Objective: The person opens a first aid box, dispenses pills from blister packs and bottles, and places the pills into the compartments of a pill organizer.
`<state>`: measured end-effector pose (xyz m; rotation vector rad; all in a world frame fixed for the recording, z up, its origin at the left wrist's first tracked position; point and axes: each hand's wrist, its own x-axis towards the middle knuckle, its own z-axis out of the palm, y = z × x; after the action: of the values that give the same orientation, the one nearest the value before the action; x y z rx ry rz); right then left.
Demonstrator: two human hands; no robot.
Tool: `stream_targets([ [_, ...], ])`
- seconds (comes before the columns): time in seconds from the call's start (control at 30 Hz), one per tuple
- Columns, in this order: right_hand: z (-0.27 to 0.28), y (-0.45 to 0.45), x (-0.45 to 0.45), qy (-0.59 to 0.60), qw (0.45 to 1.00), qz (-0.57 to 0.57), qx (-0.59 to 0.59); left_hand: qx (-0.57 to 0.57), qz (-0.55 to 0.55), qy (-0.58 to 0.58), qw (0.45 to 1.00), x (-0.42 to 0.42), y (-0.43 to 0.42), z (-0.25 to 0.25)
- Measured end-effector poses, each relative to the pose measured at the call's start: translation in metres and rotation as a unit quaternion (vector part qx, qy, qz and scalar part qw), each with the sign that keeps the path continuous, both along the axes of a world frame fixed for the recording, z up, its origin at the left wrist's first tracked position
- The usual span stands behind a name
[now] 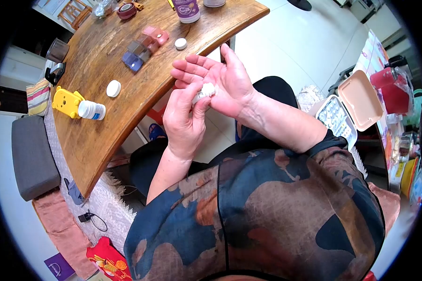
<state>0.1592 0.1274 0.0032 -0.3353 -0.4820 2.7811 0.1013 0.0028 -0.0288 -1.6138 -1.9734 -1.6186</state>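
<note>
Pinched between the thumb and fingers of my left hand [185,117] is a small white bottle [202,95], tilted with its end against my right palm. My right hand [227,84] is palm up, its fingers stretched out and apart. Whether any pills lie in the palm I cannot make out. On the wooden table [96,61] beside my hands lie a white cap [180,44] and a second white cap [113,88]. A pill organizer [145,48] with blue, grey and pink compartments sits behind them.
A white bottle [92,110] leans by a yellow bear-shaped case [66,101]. Farther back stands a purple-labelled bottle [188,11]. At right, an open pink box [361,100] holds blister packs. The table's curved edge [131,124] runs beside my left arm.
</note>
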Motion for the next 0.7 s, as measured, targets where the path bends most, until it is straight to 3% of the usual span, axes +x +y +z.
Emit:
stream_targets([
  [0.13, -0.0024, 0.0019, -0.0001, 0.015, 1.0, 0.008, -0.012, 0.016, -0.009, -0.082, 0.996, 0.0005, 0.0014, -0.0038],
  [0.27, -0.0078, 0.0027, -0.0019, 0.011, 1.0, 0.003, -0.026, 0.0, 0.0, -0.087, 0.996, 0.0015, -0.0014, 0.0012],
  [0.33, -0.0049, 0.0014, -0.0003, 0.012, 1.0, 0.006, -0.018, -0.026, 0.03, 0.133, 0.99, -0.0019, -0.0018, -0.0026],
  [0.4, -0.003, 0.0001, 0.0013, 0.012, 1.0, 0.011, -0.01, -0.031, 0.034, 0.128, 0.991, -0.001, -0.0016, -0.0041],
  [0.5, -0.0011, 0.001, 0.0018, 0.027, 0.999, 0.011, -0.021, 0.01, -0.028, -0.062, 0.998, -0.0009, 0.0, -0.0035],
  [0.63, -0.0033, 0.0005, 0.0032, 0.033, 0.999, 0.011, -0.029, 0.029, -0.001, -0.058, 0.998, 0.0002, 0.0031, -0.0064],
  [0.7, -0.0053, 0.0009, 0.003, 0.032, 0.999, 0.009, -0.034, 0.05, -0.016, -0.126, 0.991, 0.0017, 0.0027, -0.0055],
])
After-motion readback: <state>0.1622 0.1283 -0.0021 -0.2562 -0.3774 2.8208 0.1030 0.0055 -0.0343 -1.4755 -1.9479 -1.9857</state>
